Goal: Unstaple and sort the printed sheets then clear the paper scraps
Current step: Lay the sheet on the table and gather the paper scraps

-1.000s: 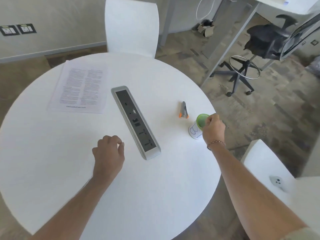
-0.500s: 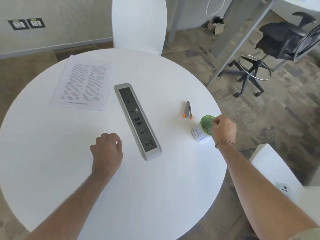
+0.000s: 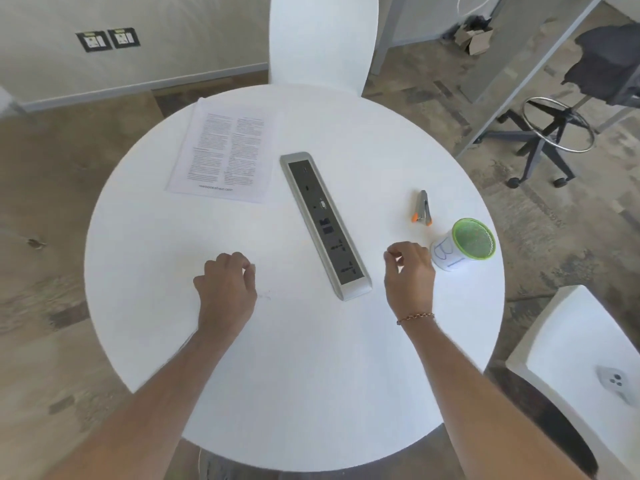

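A stack of printed sheets lies flat at the far left of the round white table. An orange-and-grey staple remover lies at the right, beside a white cup with a green rim. My right hand hovers just left of the cup, fingers curled with thumb against fingertips; nothing shows between them. My left hand rests on the table with curled fingers and no visible object in it. A few tiny specks lie on the table by its thumb.
A long grey power strip runs diagonally across the table's middle, between my hands. White chairs stand at the far side and the near right, the latter with a small white device on its seat. An office chair stands at the right.
My right hand has drawn back from the cup's rim to the left, toward the power strip. My left hand has stayed about where it was, still curled.
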Action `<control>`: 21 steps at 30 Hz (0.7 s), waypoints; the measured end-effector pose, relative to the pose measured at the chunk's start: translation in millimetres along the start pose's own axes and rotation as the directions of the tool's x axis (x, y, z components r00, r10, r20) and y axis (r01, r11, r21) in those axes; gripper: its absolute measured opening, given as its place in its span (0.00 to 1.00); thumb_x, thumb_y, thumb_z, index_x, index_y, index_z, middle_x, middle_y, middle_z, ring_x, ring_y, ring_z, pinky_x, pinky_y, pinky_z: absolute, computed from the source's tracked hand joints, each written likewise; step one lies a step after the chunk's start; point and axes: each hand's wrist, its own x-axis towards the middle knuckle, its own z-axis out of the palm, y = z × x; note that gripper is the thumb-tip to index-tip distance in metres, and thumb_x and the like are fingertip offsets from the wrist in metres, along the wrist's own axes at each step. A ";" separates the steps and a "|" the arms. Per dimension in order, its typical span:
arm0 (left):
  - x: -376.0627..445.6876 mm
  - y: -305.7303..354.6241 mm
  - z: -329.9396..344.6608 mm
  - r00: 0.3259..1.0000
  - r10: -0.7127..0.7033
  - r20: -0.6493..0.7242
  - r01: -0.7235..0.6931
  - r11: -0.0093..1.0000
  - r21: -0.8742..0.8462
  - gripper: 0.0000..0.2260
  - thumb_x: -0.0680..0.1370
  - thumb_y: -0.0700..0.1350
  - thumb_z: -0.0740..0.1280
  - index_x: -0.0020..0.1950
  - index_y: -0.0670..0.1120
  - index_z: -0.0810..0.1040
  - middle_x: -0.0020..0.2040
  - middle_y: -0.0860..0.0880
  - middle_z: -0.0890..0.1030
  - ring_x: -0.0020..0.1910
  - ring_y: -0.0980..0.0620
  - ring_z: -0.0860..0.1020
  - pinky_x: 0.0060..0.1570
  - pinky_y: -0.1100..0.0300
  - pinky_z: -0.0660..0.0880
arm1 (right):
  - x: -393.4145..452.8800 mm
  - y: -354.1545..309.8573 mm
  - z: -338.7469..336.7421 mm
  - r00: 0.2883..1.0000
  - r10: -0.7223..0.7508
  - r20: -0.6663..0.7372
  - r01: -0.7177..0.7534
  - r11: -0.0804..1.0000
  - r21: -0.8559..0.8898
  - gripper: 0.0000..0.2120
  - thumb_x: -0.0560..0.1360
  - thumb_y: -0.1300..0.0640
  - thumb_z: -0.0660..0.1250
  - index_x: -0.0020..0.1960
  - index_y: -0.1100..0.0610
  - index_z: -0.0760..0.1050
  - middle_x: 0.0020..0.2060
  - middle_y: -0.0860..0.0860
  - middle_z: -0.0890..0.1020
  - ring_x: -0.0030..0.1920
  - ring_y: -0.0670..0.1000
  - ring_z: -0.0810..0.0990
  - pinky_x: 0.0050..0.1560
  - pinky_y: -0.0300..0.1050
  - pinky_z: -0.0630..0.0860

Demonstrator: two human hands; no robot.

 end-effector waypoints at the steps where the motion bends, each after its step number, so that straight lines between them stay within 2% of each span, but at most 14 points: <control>1: -0.5 -5.0 -1.7 1.000 0.005 0.000 -0.005 1.000 0.001 0.03 0.80 0.42 0.65 0.48 0.44 0.77 0.45 0.44 0.78 0.45 0.39 0.74 0.42 0.49 0.66 | -10.7 -8.6 8.0 1.000 -0.006 0.021 0.006 1.000 0.004 0.07 0.75 0.69 0.66 0.44 0.59 0.77 0.40 0.52 0.79 0.44 0.56 0.75 0.43 0.46 0.71; 3: -1.8 -12.8 -4.9 1.000 0.024 0.001 -0.024 1.000 0.006 0.03 0.80 0.41 0.65 0.49 0.44 0.77 0.44 0.45 0.79 0.45 0.40 0.74 0.42 0.49 0.67 | -30.1 -22.8 24.3 0.997 -0.025 0.075 0.025 1.000 0.008 0.07 0.75 0.70 0.66 0.45 0.59 0.78 0.40 0.52 0.79 0.45 0.56 0.75 0.44 0.46 0.72; 6: -4.4 -24.0 -9.3 0.999 0.041 0.006 -0.041 0.999 -0.001 0.02 0.79 0.40 0.65 0.48 0.44 0.77 0.44 0.45 0.79 0.45 0.40 0.74 0.42 0.49 0.67 | -53.4 -40.4 52.3 0.975 -0.048 0.218 0.041 0.999 0.036 0.10 0.76 0.69 0.67 0.54 0.62 0.83 0.44 0.55 0.82 0.49 0.59 0.77 0.53 0.45 0.74; 9: -7.5 -38.2 -15.6 0.999 0.046 0.027 -0.046 0.999 -0.005 0.03 0.78 0.38 0.65 0.47 0.45 0.76 0.44 0.46 0.79 0.45 0.40 0.74 0.42 0.49 0.67 | -75.7 -63.5 81.2 0.890 0.030 0.456 -0.068 0.995 0.067 0.14 0.76 0.64 0.69 0.61 0.61 0.81 0.49 0.55 0.81 0.53 0.57 0.79 0.57 0.51 0.77; 11: -8.8 -44.6 -18.1 0.998 0.044 0.036 -0.043 0.999 -0.013 0.03 0.78 0.38 0.65 0.47 0.45 0.76 0.44 0.46 0.79 0.45 0.40 0.74 0.43 0.49 0.68 | -86.6 -76.5 96.3 0.844 0.068 0.532 -0.108 0.993 0.044 0.12 0.75 0.63 0.69 0.58 0.60 0.82 0.48 0.54 0.80 0.51 0.56 0.79 0.54 0.51 0.77; 13: -10.3 -52.4 -22.3 0.998 0.040 0.047 -0.040 0.999 -0.018 0.03 0.78 0.38 0.65 0.47 0.45 0.77 0.44 0.46 0.79 0.45 0.40 0.74 0.43 0.48 0.68 | -95.7 -90.5 108.0 0.843 0.057 0.535 -0.072 0.997 0.008 0.06 0.73 0.63 0.68 0.49 0.60 0.81 0.44 0.53 0.77 0.47 0.55 0.76 0.47 0.49 0.76; 15: -11.7 -58.6 -25.9 0.998 0.048 0.047 -0.047 0.999 -0.027 0.04 0.77 0.37 0.65 0.47 0.46 0.77 0.43 0.46 0.79 0.44 0.40 0.74 0.43 0.49 0.68 | -103.5 -99.7 114.8 0.868 0.006 0.497 0.023 0.998 -0.051 0.04 0.73 0.66 0.65 0.47 0.60 0.77 0.43 0.51 0.73 0.46 0.53 0.71 0.40 0.45 0.71; 17: -13.9 -66.1 -30.0 0.997 0.063 0.054 -0.061 0.997 -0.035 0.04 0.77 0.37 0.65 0.47 0.46 0.76 0.44 0.47 0.78 0.45 0.41 0.74 0.43 0.49 0.68 | -113.1 -105.7 119.6 0.903 -0.061 0.426 0.117 0.987 -0.107 0.08 0.72 0.69 0.62 0.46 0.59 0.76 0.42 0.50 0.72 0.45 0.52 0.68 0.36 0.43 0.69; 21: -18.1 -76.0 -33.4 0.992 0.099 0.076 -0.096 0.995 -0.041 0.04 0.77 0.38 0.65 0.48 0.46 0.76 0.45 0.47 0.78 0.45 0.42 0.74 0.44 0.49 0.68 | -127.2 -108.7 122.1 0.930 -0.130 0.344 0.202 0.962 -0.184 0.16 0.70 0.74 0.67 0.54 0.60 0.81 0.45 0.54 0.77 0.44 0.56 0.73 0.35 0.47 0.77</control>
